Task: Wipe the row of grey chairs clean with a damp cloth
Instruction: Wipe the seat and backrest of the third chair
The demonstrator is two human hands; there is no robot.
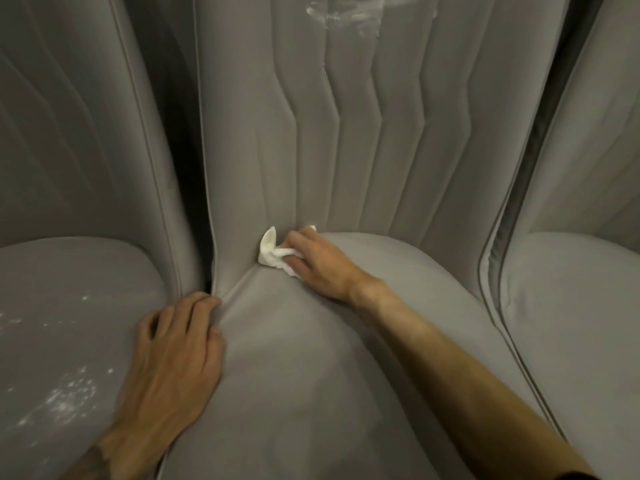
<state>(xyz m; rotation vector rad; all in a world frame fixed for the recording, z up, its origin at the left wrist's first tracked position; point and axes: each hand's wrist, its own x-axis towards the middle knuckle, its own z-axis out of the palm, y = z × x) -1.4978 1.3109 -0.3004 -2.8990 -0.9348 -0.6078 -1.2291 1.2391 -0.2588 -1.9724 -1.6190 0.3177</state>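
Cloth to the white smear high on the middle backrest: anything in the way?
Nothing visible. The right hand holds the cloth at the seat crease; bare backrest runs up to the smear.
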